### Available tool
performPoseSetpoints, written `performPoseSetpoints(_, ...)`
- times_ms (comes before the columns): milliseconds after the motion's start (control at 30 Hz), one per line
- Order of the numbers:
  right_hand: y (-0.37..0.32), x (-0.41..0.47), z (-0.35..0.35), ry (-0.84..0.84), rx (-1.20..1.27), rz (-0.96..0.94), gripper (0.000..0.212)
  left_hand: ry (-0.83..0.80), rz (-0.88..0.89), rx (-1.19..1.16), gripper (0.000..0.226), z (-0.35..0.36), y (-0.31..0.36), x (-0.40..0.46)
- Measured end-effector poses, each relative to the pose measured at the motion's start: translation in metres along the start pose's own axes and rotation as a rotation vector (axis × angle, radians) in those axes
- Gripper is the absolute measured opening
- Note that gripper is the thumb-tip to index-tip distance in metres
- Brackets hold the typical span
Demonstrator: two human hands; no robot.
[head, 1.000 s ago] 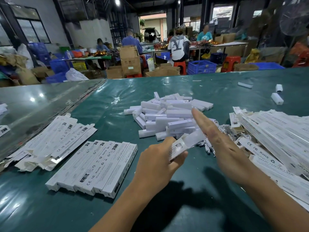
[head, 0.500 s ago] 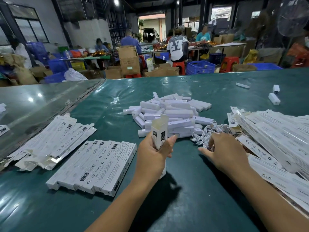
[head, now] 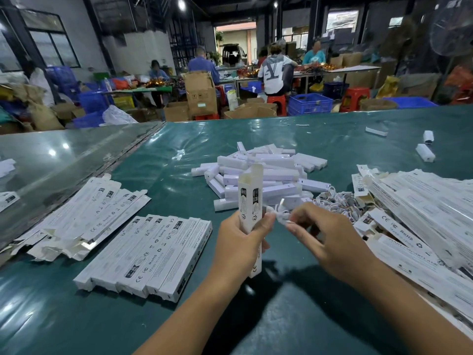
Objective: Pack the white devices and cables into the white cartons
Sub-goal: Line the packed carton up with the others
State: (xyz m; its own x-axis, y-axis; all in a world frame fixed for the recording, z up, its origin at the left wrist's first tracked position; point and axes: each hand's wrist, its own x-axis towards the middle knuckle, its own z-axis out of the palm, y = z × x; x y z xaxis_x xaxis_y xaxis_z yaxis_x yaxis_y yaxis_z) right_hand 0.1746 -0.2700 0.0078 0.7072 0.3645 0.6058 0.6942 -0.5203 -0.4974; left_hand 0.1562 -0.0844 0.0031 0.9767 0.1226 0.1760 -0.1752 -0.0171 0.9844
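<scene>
My left hand (head: 240,239) grips a long white carton (head: 250,198) upright, its top flap open. My right hand (head: 330,237) pinches a small bundled white cable (head: 279,213) just right of the carton, close to my left thumb. A heap of white bar-shaped devices (head: 261,172) lies on the green table behind the carton. More white cables (head: 337,203) lie tangled to the right of the heap. Several closed cartons (head: 151,254) lie side by side at the front left.
Flat unfolded cartons (head: 76,213) lie at the left, and a large stack of cartons (head: 422,208) covers the right side. Three loose devices (head: 425,152) sit at the far right of the green table (head: 230,131). People work at tables beyond, among boxes and blue crates.
My left hand turned the carton upright and raised it. My right hand left the cable tangle and came toward the carton with one bundled cable.
</scene>
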Motion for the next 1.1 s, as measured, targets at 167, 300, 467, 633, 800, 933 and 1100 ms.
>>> performPoseSetpoints(167,-0.005,-0.001,0.004,-0.044,0.114,0.009,0.013,-0.079,-0.104,-0.205,0.022,-0.005,0.003,0.002)
performPoseSetpoints(300,-0.002,-0.001,-0.002,-0.076,0.297,0.169,0.034,-0.104,-0.135,-0.232,0.015,-0.005,-0.001,0.005)
performPoseSetpoints(467,0.013,0.002,-0.005,-0.040,0.315,0.410,0.029,0.170,-0.208,-0.092,0.017,-0.011,-0.008,0.012)
performPoseSetpoints(633,0.015,0.004,-0.013,0.036,0.650,0.582,0.011,0.056,-0.350,-0.102,0.016,-0.015,-0.007,0.014)
performPoseSetpoints(800,-0.005,0.003,-0.006,-0.022,0.358,0.275,0.006,0.015,-0.064,-0.073,0.020,-0.009,-0.003,0.009)
performPoseSetpoints(933,-0.014,-0.001,0.002,-0.067,0.274,0.104,0.016,-0.112,-0.036,-0.112,0.015,-0.007,0.001,0.005)
performPoseSetpoints(1100,-0.009,-0.001,-0.002,-0.135,0.388,0.160,0.044,-0.223,0.017,-0.155,0.009,-0.013,0.002,0.007)
